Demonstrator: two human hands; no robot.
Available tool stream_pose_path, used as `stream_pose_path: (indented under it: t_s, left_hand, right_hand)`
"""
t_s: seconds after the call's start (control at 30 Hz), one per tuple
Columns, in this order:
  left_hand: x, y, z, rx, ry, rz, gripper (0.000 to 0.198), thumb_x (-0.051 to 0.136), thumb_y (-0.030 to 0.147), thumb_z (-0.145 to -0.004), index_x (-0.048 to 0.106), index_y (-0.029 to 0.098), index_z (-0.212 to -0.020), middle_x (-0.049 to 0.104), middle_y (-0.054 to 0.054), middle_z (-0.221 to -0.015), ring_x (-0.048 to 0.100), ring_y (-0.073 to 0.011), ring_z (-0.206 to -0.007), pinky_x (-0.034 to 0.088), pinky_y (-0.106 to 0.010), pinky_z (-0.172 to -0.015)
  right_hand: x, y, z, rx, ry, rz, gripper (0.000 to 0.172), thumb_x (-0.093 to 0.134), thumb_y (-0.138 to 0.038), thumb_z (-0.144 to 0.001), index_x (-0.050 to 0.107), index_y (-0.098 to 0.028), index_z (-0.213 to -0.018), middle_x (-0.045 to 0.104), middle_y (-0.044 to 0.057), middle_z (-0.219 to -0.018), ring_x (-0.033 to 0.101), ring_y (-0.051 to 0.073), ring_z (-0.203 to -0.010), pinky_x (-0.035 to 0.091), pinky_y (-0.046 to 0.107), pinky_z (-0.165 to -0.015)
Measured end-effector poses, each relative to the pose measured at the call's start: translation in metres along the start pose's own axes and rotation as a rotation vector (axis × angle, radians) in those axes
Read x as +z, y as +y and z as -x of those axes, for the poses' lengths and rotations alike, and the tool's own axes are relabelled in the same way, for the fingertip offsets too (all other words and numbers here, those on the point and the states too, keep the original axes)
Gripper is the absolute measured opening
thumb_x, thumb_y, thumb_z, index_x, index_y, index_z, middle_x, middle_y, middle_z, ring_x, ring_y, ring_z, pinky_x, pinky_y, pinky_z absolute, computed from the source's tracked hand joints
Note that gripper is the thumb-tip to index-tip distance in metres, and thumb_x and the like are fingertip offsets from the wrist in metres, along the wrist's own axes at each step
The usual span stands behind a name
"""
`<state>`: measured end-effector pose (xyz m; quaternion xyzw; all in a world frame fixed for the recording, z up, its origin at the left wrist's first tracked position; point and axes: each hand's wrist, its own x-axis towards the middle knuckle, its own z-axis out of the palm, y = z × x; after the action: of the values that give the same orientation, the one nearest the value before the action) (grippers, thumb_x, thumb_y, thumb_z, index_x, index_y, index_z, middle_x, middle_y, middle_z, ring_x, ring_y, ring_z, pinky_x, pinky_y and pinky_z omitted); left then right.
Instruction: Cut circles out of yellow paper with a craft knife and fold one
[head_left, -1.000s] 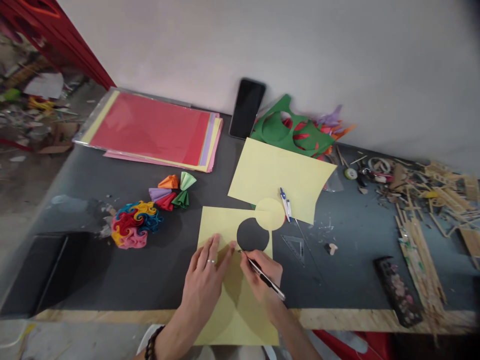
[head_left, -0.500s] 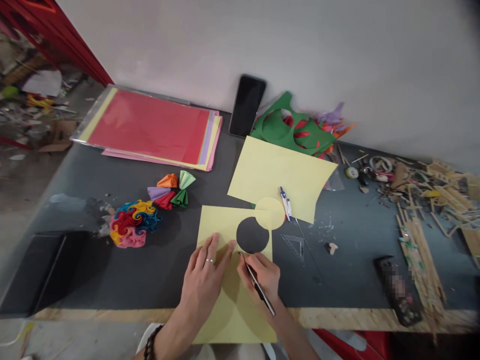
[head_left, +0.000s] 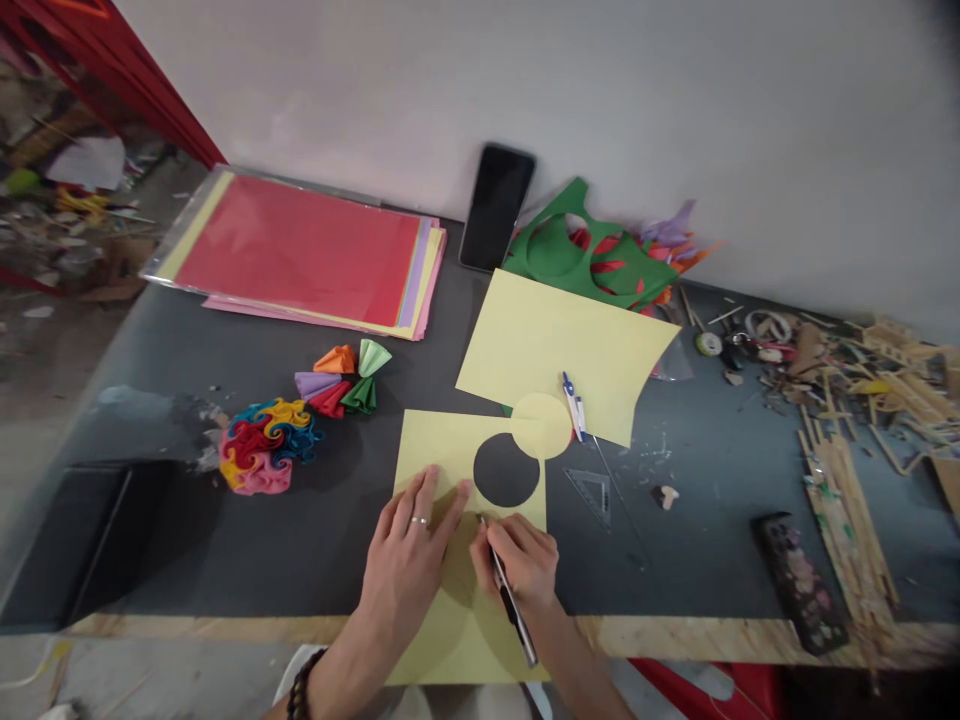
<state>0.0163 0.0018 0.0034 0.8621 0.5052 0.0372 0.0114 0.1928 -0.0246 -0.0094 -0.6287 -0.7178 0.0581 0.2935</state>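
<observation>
A yellow paper sheet [head_left: 480, 640] with a round hole cut in it lies at the table's front edge. My left hand [head_left: 405, 550] rests flat on its left part, fingers stretched out, a ring on one finger. In my right hand [head_left: 521, 565] is a slim silver-and-black craft knife [head_left: 514, 615], held like a pen. Its tip touches or nearly touches the paper just below the hole. A cut-out yellow paper circle [head_left: 541, 425] overlaps the sheet's upper right corner. Right of that lie a blue-and-white compass [head_left: 574, 405] and a clear set square [head_left: 592, 495].
Behind are another yellow sheet [head_left: 562, 350], a leaning phone [head_left: 496, 205], green paper scraps [head_left: 555, 250] and a stack of coloured paper [head_left: 300, 255]. Folded paper cones [head_left: 330, 400] and a curled-paper ball [head_left: 262, 445] stand left. A patterned phone [head_left: 799, 580] and wood sticks [head_left: 847, 520] lie right.
My right hand has shifted slightly down and left, the knife tip moving a little lower and its rear end swinging toward me. My left hand stays in place.
</observation>
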Motion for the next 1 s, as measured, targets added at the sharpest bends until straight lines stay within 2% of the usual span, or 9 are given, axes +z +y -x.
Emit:
stream_pose_path:
  t_s: [0.2, 0.33, 0.4, 0.47, 0.57, 0.63, 0.7, 0.83, 1.0]
  left_hand:
    - [0.002, 0.000, 0.001, -0.010, -0.020, 0.012, 0.069, 0.061, 0.017, -0.096, 0.045, 0.040, -0.159, 0.060, -0.014, -0.157, 0.064, -0.0298, -0.135, 0.058, -0.043, -0.104]
    - [0.000, 0.001, 0.002, -0.006, -0.013, 0.034, 0.067, 0.060, 0.016, -0.096, 0.047, 0.037, -0.158, 0.059, -0.014, -0.158, 0.063, -0.0292, -0.139, 0.059, -0.043, -0.106]
    - [-0.001, 0.000, 0.003, 0.004, -0.002, 0.062, 0.068, 0.060, 0.015, -0.095, 0.047, 0.035, -0.159, 0.057, -0.015, -0.160, 0.060, -0.0299, -0.143, 0.059, -0.043, -0.108]
    - [-0.004, -0.002, 0.007, 0.021, 0.000, 0.114, 0.067, 0.061, 0.015, -0.095, 0.048, 0.033, -0.159, 0.052, -0.016, -0.164, 0.053, -0.0312, -0.150, 0.057, -0.043, -0.113]
    - [-0.005, -0.004, 0.016, 0.053, -0.003, 0.154, 0.061, 0.059, 0.015, -0.096, 0.054, 0.027, -0.155, 0.048, -0.013, -0.167, 0.043, -0.0313, -0.157, 0.050, -0.041, -0.122]
    - [-0.005, -0.003, 0.024, 0.084, 0.009, 0.111, 0.057, 0.055, 0.013, -0.097, 0.057, 0.022, -0.153, 0.050, -0.009, -0.167, 0.041, -0.0306, -0.158, 0.048, -0.041, -0.125]
    - [-0.004, 0.001, 0.031, 0.126, 0.022, 0.046, 0.055, 0.050, 0.011, -0.097, 0.058, 0.018, -0.151, 0.052, -0.006, -0.165, 0.045, -0.0276, -0.156, 0.048, -0.039, -0.125]
    - [-0.002, 0.009, 0.038, 0.141, 0.035, -0.012, 0.054, 0.044, 0.010, -0.099, 0.059, 0.017, -0.150, 0.054, -0.006, -0.164, 0.049, -0.0215, -0.153, 0.050, -0.034, -0.122]
    - [0.001, 0.016, 0.037, 0.117, 0.034, -0.017, 0.054, 0.045, 0.014, -0.099, 0.057, 0.015, -0.152, 0.052, -0.009, -0.165, 0.047, -0.0245, -0.155, 0.050, -0.037, -0.123]
  right_hand:
    - [-0.005, -0.002, 0.000, -0.098, -0.068, -0.031, 0.024, 0.062, -0.009, -0.078, 0.052, -0.028, -0.068, 0.054, -0.003, -0.056, 0.054, 0.016, -0.051, 0.042, 0.031, -0.048]
    - [-0.004, -0.001, -0.001, -0.081, 0.012, -0.051, 0.023, 0.064, -0.009, -0.079, 0.056, -0.029, -0.069, 0.055, -0.004, -0.054, 0.054, 0.016, -0.048, 0.041, 0.031, -0.045]
    - [-0.004, 0.002, -0.001, -0.046, 0.115, -0.095, 0.020, 0.066, -0.009, -0.082, 0.067, -0.029, -0.088, 0.064, -0.004, -0.059, 0.058, 0.016, -0.049, 0.047, 0.031, -0.048]
    - [-0.005, 0.006, -0.002, -0.021, 0.180, -0.134, 0.037, 0.066, -0.010, -0.088, 0.071, -0.028, -0.120, 0.076, -0.002, -0.072, 0.067, 0.016, -0.056, 0.056, 0.031, -0.057]
    - [-0.009, 0.007, -0.003, 0.031, 0.124, -0.051, 0.052, 0.064, -0.012, -0.094, 0.063, -0.034, -0.142, 0.085, 0.002, -0.096, 0.080, 0.022, -0.082, 0.061, 0.036, -0.074]
    - [-0.011, 0.002, -0.002, 0.070, 0.066, 0.039, 0.050, 0.064, -0.015, -0.096, 0.064, -0.037, -0.141, 0.085, 0.003, -0.112, 0.081, 0.027, -0.101, 0.061, 0.043, -0.080]
    - [-0.012, -0.005, 0.001, 0.075, 0.037, 0.071, 0.048, 0.066, -0.017, -0.095, 0.064, -0.036, -0.139, 0.083, 0.004, -0.120, 0.080, 0.031, -0.108, 0.061, 0.047, -0.081]
    - [-0.014, -0.016, 0.004, 0.077, 0.026, 0.028, 0.042, 0.067, -0.015, -0.093, 0.066, -0.036, -0.129, 0.085, 0.001, -0.113, 0.081, 0.029, -0.098, 0.060, 0.048, -0.080]
    - [-0.018, -0.018, 0.001, 0.126, 0.031, -0.022, 0.027, 0.068, -0.014, -0.091, 0.071, -0.033, -0.111, 0.085, -0.001, -0.100, 0.079, 0.024, -0.087, 0.058, 0.044, -0.081]
